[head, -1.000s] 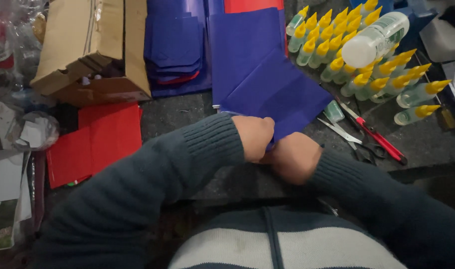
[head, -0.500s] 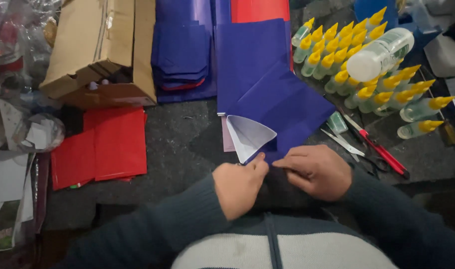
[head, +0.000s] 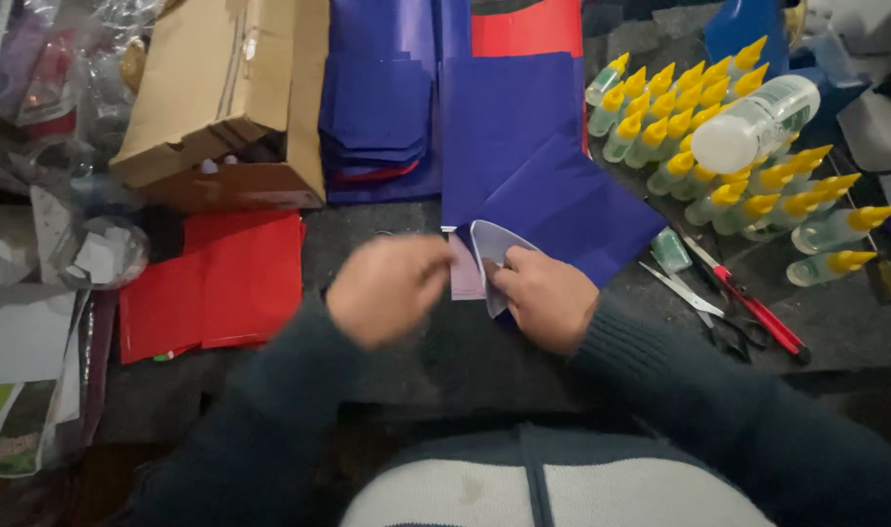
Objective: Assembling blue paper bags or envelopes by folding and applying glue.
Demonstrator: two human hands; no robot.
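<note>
Fingers of my right hand pinch the blue paper sheet, its corner curled up showing a pale underside, on the dark table. My left hand is blurred; finger spread indeterminate.

Two hands: left hand, right hand. One cardboard box far left, one pair of red-handled scissors near right, one clear plastic bottle lying far right across roughly two dozen yellow-capped glue bottles, too crowded to count exactly. One stack of red sheets at left; blue sheets overlapping, number impossible to tell.
</note>
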